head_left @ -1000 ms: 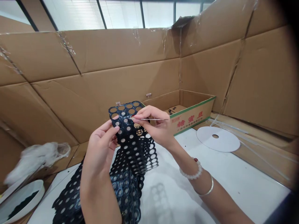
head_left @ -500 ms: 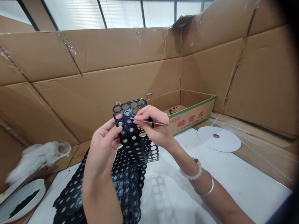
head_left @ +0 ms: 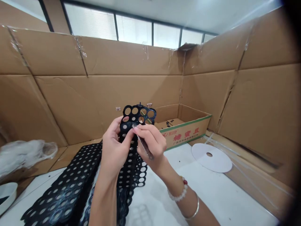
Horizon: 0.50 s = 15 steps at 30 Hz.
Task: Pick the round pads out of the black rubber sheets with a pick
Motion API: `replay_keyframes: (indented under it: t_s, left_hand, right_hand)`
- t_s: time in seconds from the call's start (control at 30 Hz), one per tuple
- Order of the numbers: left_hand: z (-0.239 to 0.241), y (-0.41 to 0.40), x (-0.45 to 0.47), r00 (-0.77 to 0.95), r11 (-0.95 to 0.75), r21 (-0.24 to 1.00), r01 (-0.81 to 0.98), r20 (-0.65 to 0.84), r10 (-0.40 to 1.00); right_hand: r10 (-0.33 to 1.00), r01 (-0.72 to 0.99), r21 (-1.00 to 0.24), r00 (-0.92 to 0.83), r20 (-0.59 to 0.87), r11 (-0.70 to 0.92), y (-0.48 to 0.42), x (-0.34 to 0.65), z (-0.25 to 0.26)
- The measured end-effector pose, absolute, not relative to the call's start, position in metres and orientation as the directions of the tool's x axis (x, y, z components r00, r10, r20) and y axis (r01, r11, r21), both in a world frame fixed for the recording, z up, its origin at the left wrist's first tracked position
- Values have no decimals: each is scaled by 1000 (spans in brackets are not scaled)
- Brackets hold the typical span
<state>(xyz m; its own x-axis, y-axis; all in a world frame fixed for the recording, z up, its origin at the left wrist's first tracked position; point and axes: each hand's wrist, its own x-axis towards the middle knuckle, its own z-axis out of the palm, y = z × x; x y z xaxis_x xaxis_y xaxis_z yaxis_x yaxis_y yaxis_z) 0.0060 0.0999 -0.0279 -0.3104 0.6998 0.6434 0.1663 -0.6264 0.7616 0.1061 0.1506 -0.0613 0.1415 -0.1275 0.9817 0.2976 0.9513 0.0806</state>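
Observation:
My left hand (head_left: pixel 115 146) pinches the edge of a black strip of joined rings (head_left: pixel 129 158), thumb in front and fingers partly hidden behind it. The strip's upper end stands upright with open holes, while lower rows show pale round centres. In my right hand (head_left: pixel 152 142) is a pair of metal tweezers (head_left: pixel 146 148), slanted with the tip up at the strip beside my left thumb. Whether the tip grips anything is too small to tell. More of the black ring material (head_left: pixel 68 175) lies in folds on the white table, partly behind my left forearm.
Cardboard walls (head_left: pixel 131 91) enclose the table (head_left: pixel 178 194). Behind my right hand stands an open carton (head_left: pixel 185 133) with small black rings on pieces inside. A white disc with a centre hole (head_left: pixel 199 157) lies right; a plastic bag (head_left: pixel 28 157) and white bowl (head_left: pixel 11 191) are left.
The tweezers have swung from nearly level to a steep slant, and my right hand has turned with them. Both hands and the strip sit lower beside the carton. The view has tilted up.

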Motion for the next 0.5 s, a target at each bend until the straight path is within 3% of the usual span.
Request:
replay_keyframes:
  t_s: [0.3, 0.5]
  left_hand:
    - [-32, 105, 9, -286, -591, 760, 270, 649, 704]
    - [-28, 101, 16, -249, -555, 831, 44, 547, 799]
  right_hand:
    - [-59, 319, 0, 174, 983, 948, 159, 109, -56]
    - [-104, 459, 30, 137, 985, 888, 157, 123, -47]
